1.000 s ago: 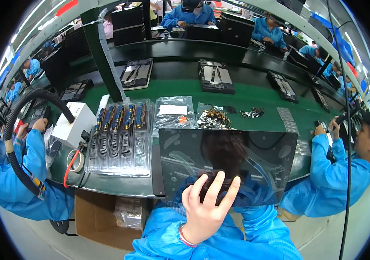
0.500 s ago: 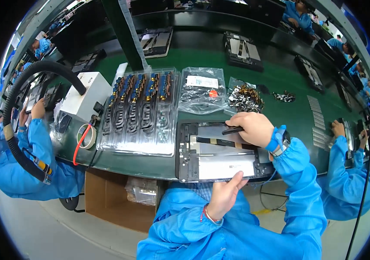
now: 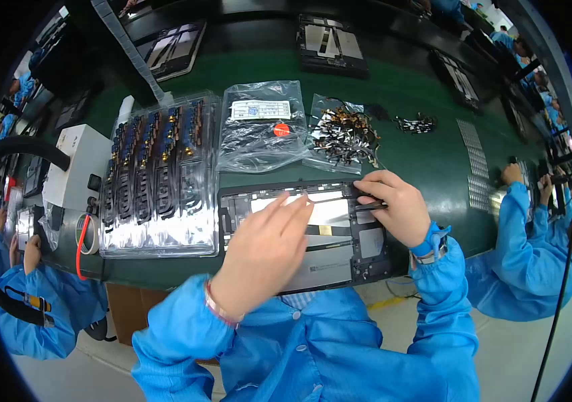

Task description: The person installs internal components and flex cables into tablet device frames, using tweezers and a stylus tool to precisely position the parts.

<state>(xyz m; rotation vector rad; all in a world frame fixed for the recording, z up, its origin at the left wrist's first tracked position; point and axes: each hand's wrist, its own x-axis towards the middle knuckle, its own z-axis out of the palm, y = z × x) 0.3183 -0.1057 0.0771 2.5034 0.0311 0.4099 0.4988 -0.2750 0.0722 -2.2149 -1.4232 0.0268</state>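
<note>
An opened tablet (image 3: 331, 264) with silver battery panels and a dark ribbon strip lies on the green bench in front of me. Above its left half, my left hand (image 3: 262, 251) reaches with fingers stretched out. Its fingertips are over the upper battery panel; whether they touch it I cannot tell. At the tablet's upper right corner, my right hand (image 3: 396, 208) pinches a slim dark tool (image 3: 368, 207), its end pointing left over the tablet. The tool's exact kind is unclear.
Left of the tablet stands a clear plastic tray (image 3: 158, 242) with rows of small parts. Beyond lie a bagged item (image 3: 259, 144), a pile of small cables (image 3: 345, 134) and more opened tablets (image 3: 331, 43). A white box (image 3: 78, 164) with a black hose stands left. Co-workers sit on both sides.
My left hand has gone from the tablet's near edge to above its upper panel. The tablet appears turned end for end. My right hand still grips the dark tool. The view has shifted.
</note>
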